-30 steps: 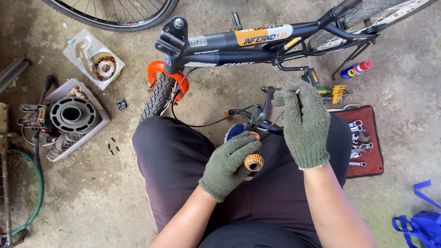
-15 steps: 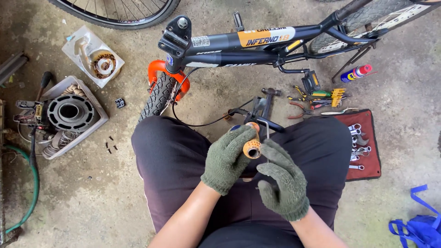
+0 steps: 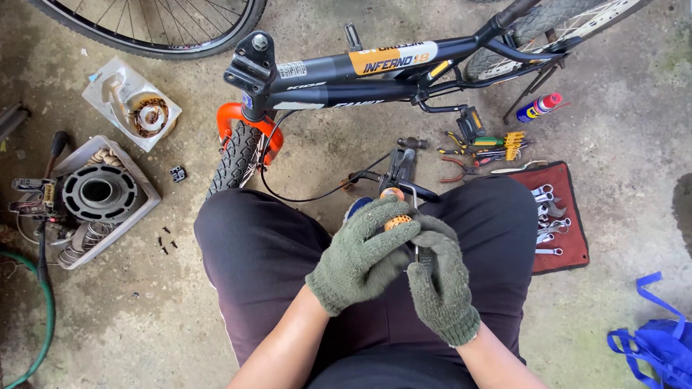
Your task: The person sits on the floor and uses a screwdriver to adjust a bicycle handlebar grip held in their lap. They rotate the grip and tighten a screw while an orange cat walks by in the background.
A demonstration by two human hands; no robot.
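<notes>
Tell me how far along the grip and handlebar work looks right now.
Done: the handlebar is off the bike and lies across the lap; tools are laid out on the red roll. In hand: left hand is wrapped around the orange grip, right hand is at the bar just below it. Left: the bar is not on the stem. Whether the grip is going on or coming off, I can't tell.

Olive-green knit gloves cover the left hand (image 3: 364,256) and right hand (image 3: 441,284); the grip (image 3: 395,209) is orange, the bicycle frame (image 3: 346,75) black, the tool roll (image 3: 559,216) red, the bag (image 3: 652,346) blue.
</notes>
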